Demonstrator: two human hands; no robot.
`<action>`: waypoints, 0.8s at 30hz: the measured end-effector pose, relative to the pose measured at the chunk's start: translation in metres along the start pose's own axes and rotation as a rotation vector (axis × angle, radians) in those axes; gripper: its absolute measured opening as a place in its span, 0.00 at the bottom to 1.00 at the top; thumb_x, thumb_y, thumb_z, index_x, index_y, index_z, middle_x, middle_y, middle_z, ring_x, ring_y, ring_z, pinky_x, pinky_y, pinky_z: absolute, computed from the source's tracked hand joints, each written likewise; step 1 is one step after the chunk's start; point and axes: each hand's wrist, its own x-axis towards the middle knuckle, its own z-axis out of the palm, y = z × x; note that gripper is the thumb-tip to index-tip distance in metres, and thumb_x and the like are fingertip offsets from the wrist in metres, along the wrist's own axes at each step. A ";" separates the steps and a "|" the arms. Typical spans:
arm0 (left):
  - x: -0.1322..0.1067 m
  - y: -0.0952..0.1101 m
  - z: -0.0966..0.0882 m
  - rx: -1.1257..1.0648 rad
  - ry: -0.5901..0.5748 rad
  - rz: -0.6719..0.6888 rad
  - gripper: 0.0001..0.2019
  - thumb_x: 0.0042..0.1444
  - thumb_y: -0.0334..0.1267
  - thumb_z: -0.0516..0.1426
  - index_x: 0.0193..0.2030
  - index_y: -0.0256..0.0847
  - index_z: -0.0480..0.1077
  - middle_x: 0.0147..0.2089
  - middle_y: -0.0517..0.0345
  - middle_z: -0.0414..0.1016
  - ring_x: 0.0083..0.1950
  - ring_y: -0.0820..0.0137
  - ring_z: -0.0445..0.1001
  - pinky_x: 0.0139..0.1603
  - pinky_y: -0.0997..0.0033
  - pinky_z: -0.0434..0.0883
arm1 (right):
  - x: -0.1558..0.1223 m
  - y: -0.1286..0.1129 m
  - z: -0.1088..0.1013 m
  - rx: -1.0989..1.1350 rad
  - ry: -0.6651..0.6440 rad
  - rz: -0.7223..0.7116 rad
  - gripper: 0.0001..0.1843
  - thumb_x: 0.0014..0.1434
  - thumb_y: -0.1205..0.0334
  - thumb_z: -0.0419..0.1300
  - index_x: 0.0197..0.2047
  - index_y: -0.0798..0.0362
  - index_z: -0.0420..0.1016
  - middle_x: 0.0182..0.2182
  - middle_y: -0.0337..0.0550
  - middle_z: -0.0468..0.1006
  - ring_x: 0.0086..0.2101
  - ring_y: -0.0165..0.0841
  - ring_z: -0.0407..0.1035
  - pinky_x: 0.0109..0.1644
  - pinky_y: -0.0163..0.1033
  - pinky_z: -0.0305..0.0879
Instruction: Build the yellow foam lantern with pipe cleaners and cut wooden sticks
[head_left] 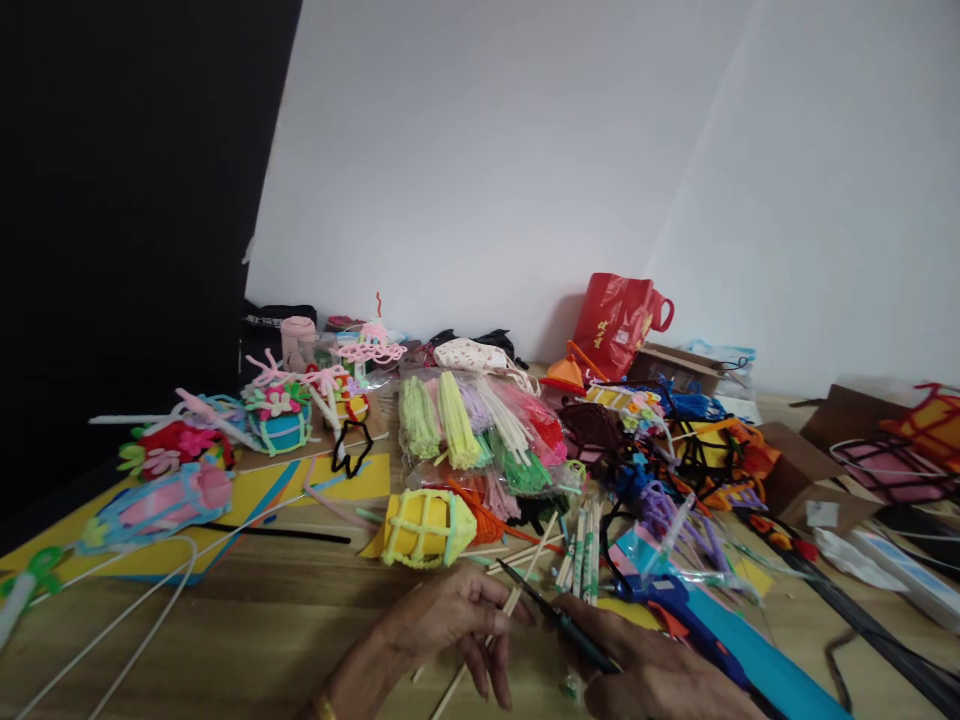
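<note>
My left hand (457,615), low in the middle, pinches a thin pale wooden stick (516,590) between thumb and fingers. The stick slants up to the right. My right hand (630,660) is closed around dark pointed scissors (551,610), whose tip reaches across toward the stick; whether the blades touch it I cannot make out. Loose wooden sticks lie on the table under and beyond my left hand. Just past the hands, a yellow lantern (427,527) with a pale green pipe-cleaner frame lies on its side. Several wrapped chopsticks (585,550) lie beside it.
Bagged pipe cleaners (461,420) lie behind the lantern. Pipe-cleaner crafts (165,505) and yellow sheets (300,500) are at left. A blue glue gun (690,610), blue sheet (772,650) and cardboard box (810,480) are at right; a red bag (615,325) stands behind.
</note>
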 end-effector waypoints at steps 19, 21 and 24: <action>-0.003 0.003 0.000 0.071 0.021 -0.031 0.19 0.44 0.44 0.59 0.43 0.37 0.73 0.21 0.60 0.72 0.22 0.66 0.77 0.25 0.72 0.70 | -0.010 -0.054 -0.012 0.007 -0.063 0.083 0.38 0.48 0.65 0.58 0.64 0.45 0.60 0.59 0.43 0.69 0.59 0.48 0.59 0.62 0.49 0.53; -0.002 0.003 0.000 0.067 0.024 -0.017 0.17 0.44 0.43 0.58 0.41 0.37 0.74 0.19 0.61 0.71 0.20 0.68 0.76 0.25 0.72 0.70 | -0.010 -0.051 -0.011 0.000 -0.074 0.105 0.38 0.48 0.64 0.58 0.64 0.44 0.60 0.60 0.43 0.68 0.60 0.48 0.57 0.63 0.50 0.51; -0.001 0.003 0.000 0.057 0.010 0.000 0.16 0.45 0.42 0.58 0.39 0.37 0.74 0.20 0.61 0.71 0.17 0.70 0.74 0.23 0.73 0.69 | -0.009 -0.038 -0.007 0.032 -0.061 0.067 0.39 0.47 0.63 0.59 0.64 0.42 0.61 0.60 0.42 0.68 0.60 0.48 0.57 0.63 0.50 0.52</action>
